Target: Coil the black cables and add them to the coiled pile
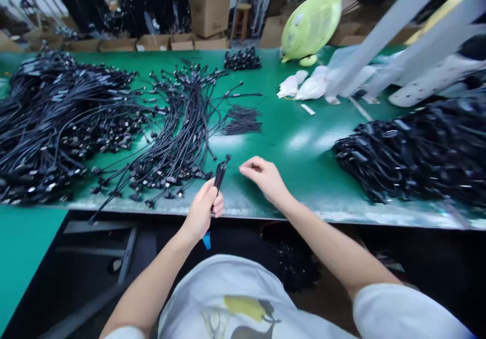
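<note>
My left hand [203, 205] grips a slim, folded black cable [220, 174], tilted; I can't tell whether my curled right hand [266, 177] holds anything.

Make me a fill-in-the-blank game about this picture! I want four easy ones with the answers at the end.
1. The person's ____ hand holds a folded cable.
2. The colour of the table is ____.
3. The colour of the cables in the pile at far left is ____.
4. The tall box behind the table is made of ____.

Missing words: left; green; black; cardboard.
</note>
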Demonstrator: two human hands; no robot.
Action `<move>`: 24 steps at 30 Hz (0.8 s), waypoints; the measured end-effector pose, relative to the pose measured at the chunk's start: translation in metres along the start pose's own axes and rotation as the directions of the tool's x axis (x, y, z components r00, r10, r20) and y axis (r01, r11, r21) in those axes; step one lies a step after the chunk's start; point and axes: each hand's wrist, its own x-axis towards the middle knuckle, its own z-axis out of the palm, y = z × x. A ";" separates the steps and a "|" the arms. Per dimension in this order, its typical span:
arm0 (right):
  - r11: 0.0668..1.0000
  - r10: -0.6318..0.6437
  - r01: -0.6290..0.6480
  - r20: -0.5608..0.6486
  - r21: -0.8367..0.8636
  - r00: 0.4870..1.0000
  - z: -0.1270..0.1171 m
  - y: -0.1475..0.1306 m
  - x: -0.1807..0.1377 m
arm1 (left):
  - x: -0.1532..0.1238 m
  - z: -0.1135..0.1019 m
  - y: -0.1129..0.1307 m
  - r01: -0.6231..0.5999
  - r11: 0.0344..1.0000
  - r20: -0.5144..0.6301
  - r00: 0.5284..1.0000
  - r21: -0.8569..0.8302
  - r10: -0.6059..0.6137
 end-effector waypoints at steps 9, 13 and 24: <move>0.757 -0.533 0.556 0.169 -0.344 0.829 0.030 -0.032 -0.072 | -0.005 -0.010 -0.012 -0.267 0.824 -0.016 0.948 0.500 0.317; 0.228 -0.755 0.866 0.480 -0.445 0.446 0.013 -0.049 -0.055 | -0.009 -0.013 -0.005 -0.365 0.603 0.151 0.915 0.709 0.375; -0.401 -0.509 0.857 0.856 -0.325 0.087 0.012 -0.069 -0.051 | -0.018 -0.023 -0.016 -0.083 0.717 0.059 0.997 0.692 0.058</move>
